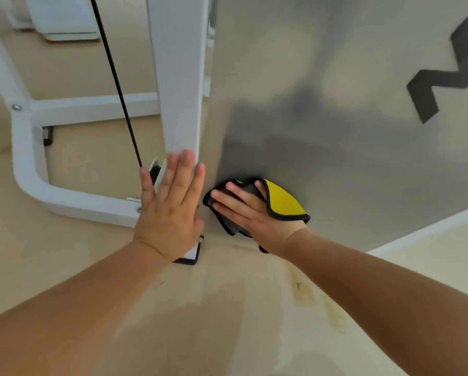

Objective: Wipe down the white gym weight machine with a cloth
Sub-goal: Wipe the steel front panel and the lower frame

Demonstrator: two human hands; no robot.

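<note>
Head view | right hand spread flat, pressed yellow-and-grey cloth against grey side panel, just right of white upright post near its foot | left hand open, empty, braced on post | panel ran up and rightward from cloth; right hand nearer, probably swept upward.
</note>
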